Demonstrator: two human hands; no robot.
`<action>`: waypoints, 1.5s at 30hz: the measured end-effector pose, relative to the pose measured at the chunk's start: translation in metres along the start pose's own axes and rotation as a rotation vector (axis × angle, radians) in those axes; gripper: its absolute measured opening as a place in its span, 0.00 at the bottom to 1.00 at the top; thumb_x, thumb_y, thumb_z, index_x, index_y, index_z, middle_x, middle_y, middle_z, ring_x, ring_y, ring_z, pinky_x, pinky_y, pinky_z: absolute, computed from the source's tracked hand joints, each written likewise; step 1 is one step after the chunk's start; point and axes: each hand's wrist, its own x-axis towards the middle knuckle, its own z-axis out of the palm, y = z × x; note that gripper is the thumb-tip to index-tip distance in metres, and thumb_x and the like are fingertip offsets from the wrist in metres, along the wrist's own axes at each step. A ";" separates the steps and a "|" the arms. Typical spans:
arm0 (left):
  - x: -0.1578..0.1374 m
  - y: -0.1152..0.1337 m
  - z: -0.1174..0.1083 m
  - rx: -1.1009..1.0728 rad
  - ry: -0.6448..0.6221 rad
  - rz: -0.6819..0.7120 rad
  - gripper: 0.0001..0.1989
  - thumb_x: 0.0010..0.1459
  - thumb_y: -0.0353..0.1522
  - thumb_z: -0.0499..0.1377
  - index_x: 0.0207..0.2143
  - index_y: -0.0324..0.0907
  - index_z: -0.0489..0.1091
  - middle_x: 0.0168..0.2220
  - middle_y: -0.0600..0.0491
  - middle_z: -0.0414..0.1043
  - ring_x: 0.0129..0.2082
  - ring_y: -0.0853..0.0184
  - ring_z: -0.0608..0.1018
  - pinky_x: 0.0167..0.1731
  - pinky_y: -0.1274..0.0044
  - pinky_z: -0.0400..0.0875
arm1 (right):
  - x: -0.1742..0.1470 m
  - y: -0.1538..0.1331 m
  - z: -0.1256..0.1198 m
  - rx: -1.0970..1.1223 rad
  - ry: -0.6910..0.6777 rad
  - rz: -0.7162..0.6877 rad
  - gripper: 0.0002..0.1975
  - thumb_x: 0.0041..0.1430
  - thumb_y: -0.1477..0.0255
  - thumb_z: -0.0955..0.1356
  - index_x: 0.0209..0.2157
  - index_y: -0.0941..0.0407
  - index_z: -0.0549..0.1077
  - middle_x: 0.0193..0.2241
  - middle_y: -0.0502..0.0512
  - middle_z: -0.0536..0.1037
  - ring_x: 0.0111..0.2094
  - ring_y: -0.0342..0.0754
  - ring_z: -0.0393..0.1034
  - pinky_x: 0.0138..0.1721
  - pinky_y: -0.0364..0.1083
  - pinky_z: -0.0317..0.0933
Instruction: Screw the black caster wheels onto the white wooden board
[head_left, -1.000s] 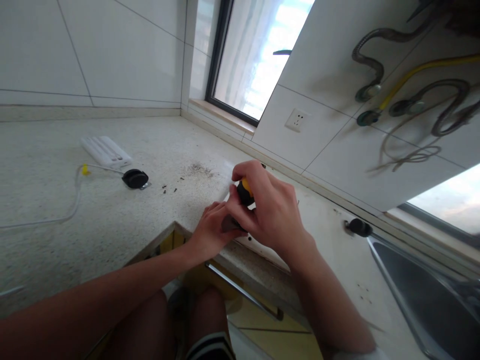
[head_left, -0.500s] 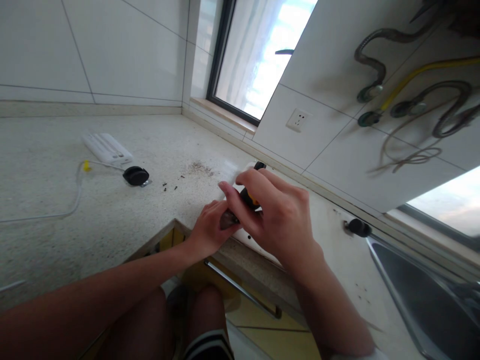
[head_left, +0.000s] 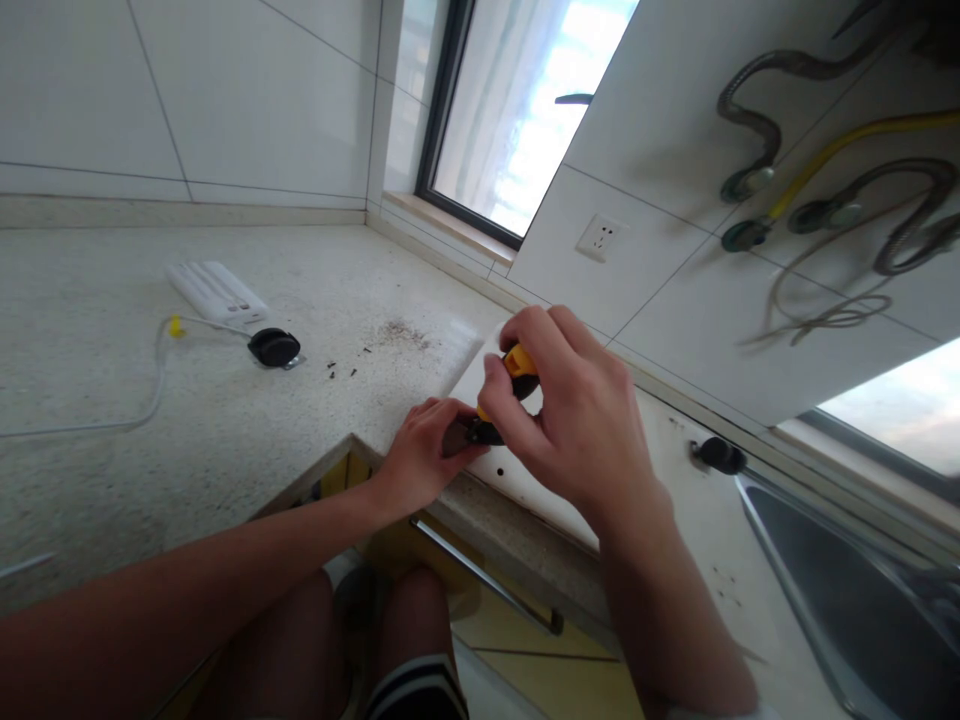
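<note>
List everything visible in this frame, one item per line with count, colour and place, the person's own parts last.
screwdriver: 1, yellow and black handle, gripped in the right hand
white panel: 1, white, flat on the counter edge under the hands
small part: 1, dark, under the left fingers
caster wheel: 1, black, on the countertop
power strip: 1, white, on the countertop, far left
cable: 1, white
screws: a few, dark, loose
wall socket: 1, white
sink: 1, steel, right
hoses: several, metal and yellow
left hand: 1
right hand: 1
</note>
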 end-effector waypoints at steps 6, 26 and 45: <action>0.000 0.004 -0.003 0.027 -0.012 0.005 0.15 0.63 0.36 0.72 0.49 0.48 0.75 0.46 0.52 0.83 0.49 0.53 0.80 0.51 0.60 0.72 | 0.001 0.008 -0.004 0.039 -0.129 -0.020 0.10 0.76 0.63 0.64 0.51 0.52 0.71 0.37 0.52 0.81 0.31 0.46 0.71 0.35 0.47 0.60; 0.000 0.004 -0.003 0.019 -0.008 0.012 0.15 0.63 0.35 0.72 0.50 0.48 0.76 0.46 0.52 0.82 0.49 0.53 0.80 0.52 0.61 0.71 | 0.000 0.008 0.000 -0.060 0.048 -0.027 0.12 0.71 0.67 0.66 0.52 0.53 0.75 0.42 0.56 0.80 0.38 0.50 0.74 0.39 0.50 0.66; 0.000 0.003 -0.003 0.029 -0.009 0.028 0.15 0.62 0.34 0.73 0.50 0.48 0.76 0.45 0.53 0.82 0.48 0.55 0.80 0.50 0.63 0.71 | 0.001 0.012 -0.001 0.026 0.021 -0.019 0.14 0.71 0.71 0.64 0.56 0.54 0.70 0.45 0.57 0.80 0.38 0.50 0.74 0.40 0.50 0.67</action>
